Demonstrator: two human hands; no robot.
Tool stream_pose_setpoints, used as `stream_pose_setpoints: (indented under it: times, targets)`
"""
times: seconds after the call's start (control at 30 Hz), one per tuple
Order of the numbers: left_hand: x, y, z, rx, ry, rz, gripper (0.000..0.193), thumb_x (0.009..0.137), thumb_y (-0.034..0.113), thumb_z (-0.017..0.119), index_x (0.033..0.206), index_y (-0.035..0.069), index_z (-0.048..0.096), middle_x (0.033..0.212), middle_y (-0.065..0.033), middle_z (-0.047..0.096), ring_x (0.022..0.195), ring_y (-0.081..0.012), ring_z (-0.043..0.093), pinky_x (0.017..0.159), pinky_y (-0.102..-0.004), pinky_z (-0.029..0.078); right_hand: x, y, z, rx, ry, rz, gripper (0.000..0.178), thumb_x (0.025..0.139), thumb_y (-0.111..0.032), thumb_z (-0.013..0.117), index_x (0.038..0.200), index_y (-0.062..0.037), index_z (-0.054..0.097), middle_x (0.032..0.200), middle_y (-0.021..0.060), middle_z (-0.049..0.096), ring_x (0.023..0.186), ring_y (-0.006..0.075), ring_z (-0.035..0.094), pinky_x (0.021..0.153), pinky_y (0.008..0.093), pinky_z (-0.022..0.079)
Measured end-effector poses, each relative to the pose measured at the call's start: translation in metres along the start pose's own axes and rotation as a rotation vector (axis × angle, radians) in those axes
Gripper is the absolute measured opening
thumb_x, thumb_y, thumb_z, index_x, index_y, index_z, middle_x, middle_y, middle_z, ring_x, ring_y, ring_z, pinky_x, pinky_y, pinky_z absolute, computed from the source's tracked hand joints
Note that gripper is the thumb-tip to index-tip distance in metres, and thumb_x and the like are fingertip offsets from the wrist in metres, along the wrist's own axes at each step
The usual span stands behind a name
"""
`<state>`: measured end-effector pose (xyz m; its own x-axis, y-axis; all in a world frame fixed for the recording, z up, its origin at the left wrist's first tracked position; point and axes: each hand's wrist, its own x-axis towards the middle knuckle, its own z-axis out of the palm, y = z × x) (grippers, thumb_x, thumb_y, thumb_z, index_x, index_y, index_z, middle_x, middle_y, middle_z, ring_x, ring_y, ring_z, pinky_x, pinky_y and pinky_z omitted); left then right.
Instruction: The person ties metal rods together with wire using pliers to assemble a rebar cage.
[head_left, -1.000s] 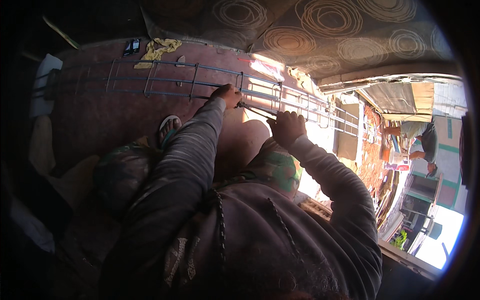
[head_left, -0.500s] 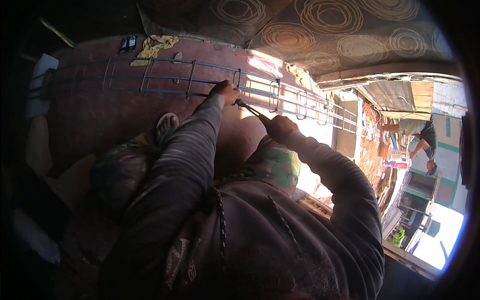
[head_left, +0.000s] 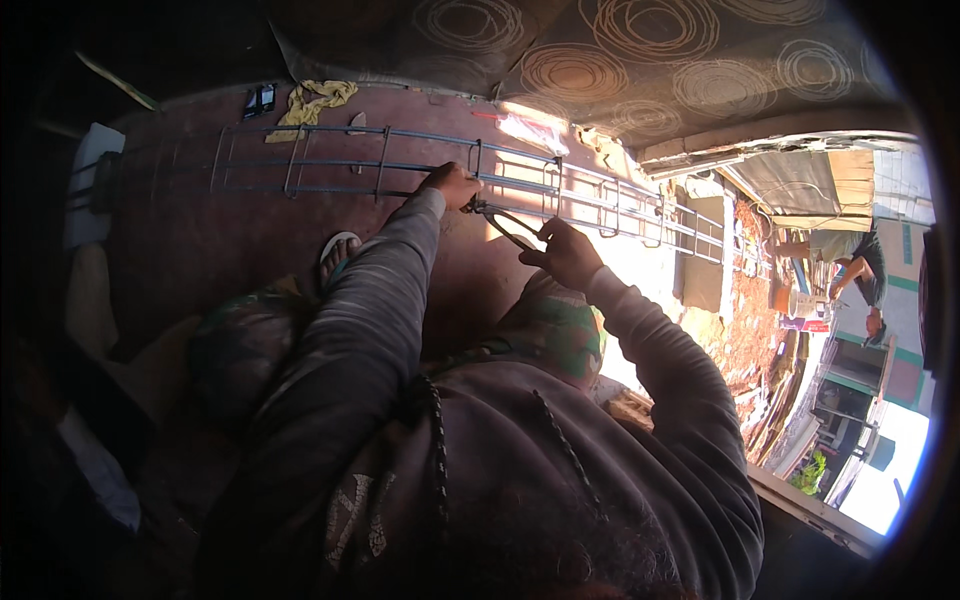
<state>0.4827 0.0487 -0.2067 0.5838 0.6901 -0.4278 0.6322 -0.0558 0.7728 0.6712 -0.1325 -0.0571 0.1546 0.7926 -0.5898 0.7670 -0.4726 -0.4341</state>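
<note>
A long cage of steel reinforcing bars (head_left: 382, 164), with stirrups across it, stretches from left to right in front of me. My left hand (head_left: 455, 186) is closed at the cage's near bar, by a stirrup; whether it grips the bar or a tie wire there cannot be made out. In my right hand (head_left: 572, 256) is a pair of pincers (head_left: 508, 218), its handles spread apart. The jaws meet the near bar just beside my left fingers. Whatever sits between the jaws is too small to see.
A yellow cloth (head_left: 310, 104) and a dark flat item (head_left: 260, 100) lie on the reddish floor beyond the cage. A pale block (head_left: 92, 190) stands by its left end. My sandalled foot (head_left: 338, 256) is near the cage. At far right another person (head_left: 862, 265) bends outdoors.
The pincers' handles have come apart, and my right hand has shifted slightly right. My left hand stays at the same spot on the cage.
</note>
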Motion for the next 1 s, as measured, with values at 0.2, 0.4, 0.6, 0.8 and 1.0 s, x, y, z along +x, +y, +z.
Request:
stream_pose_setpoints:
  times: [0.2, 0.4, 0.6, 0.8, 1.0]
  targets:
    - [0.002, -0.004, 0.0, -0.009, -0.001, 0.014, 0.045, 0.092, 0.042, 0.063, 0.096, -0.001, 0.075, 0.092, -0.0191, 0.075, 0.088, -0.0296, 0.072, 0.085, -0.0389, 0.052, -0.017, -0.028, 0.004, -0.903, 0.168, -0.233, 0.032, 0.104, -0.038, 0.047, 0.118, -0.0214, 0.07, 0.112, 0.0121, 0.068, 0.102, 0.0358, 0.066, 0.088, 0.0525, 0.05]
    - [0.003, -0.007, 0.005, -0.023, 0.006, 0.074, 0.043, 0.091, 0.041, 0.064, 0.093, -0.001, 0.075, 0.086, -0.0177, 0.075, 0.081, -0.0265, 0.072, 0.08, -0.0386, 0.052, 0.007, -0.008, 0.015, -0.575, -0.034, -0.195, 0.038, 0.102, -0.048, 0.053, 0.111, -0.0157, 0.07, 0.084, 0.0096, 0.067, 0.073, 0.0294, 0.065, 0.066, 0.0388, 0.052]
    - [0.006, -0.005, 0.005, -0.07, 0.026, 0.037, 0.043, 0.091, 0.041, 0.066, 0.093, -0.001, 0.075, 0.083, -0.0175, 0.074, 0.078, -0.025, 0.071, 0.078, -0.0378, 0.052, 0.0, 0.018, 0.031, 0.812, -0.567, 0.409, 0.04, 0.083, -0.048, 0.078, 0.096, -0.0133, 0.062, 0.06, -0.0019, 0.047, 0.052, 0.0093, 0.043, 0.046, 0.0256, 0.035]
    - [0.002, -0.004, -0.001, 0.004, 0.01, 0.106, 0.045, 0.09, 0.043, 0.067, 0.094, -0.001, 0.075, 0.083, -0.0167, 0.074, 0.079, -0.0249, 0.071, 0.078, -0.0381, 0.052, -0.013, 0.011, 0.041, 1.275, -0.493, 0.329, 0.034, 0.086, -0.03, 0.068, 0.114, -0.0112, 0.065, 0.074, -0.0001, 0.055, 0.053, 0.0082, 0.044, 0.045, 0.023, 0.033]
    - [0.004, -0.007, 0.003, 0.005, 0.098, 0.045, 0.046, 0.091, 0.044, 0.066, 0.1, 0.0, 0.077, 0.087, -0.0173, 0.076, 0.084, -0.0267, 0.073, 0.08, -0.0371, 0.053, -0.006, 0.008, 0.05, 1.504, -0.702, 0.081, 0.038, 0.092, -0.03, 0.057, 0.121, -0.0055, 0.061, 0.08, -0.001, 0.059, 0.06, 0.0075, 0.054, 0.049, 0.0238, 0.041]
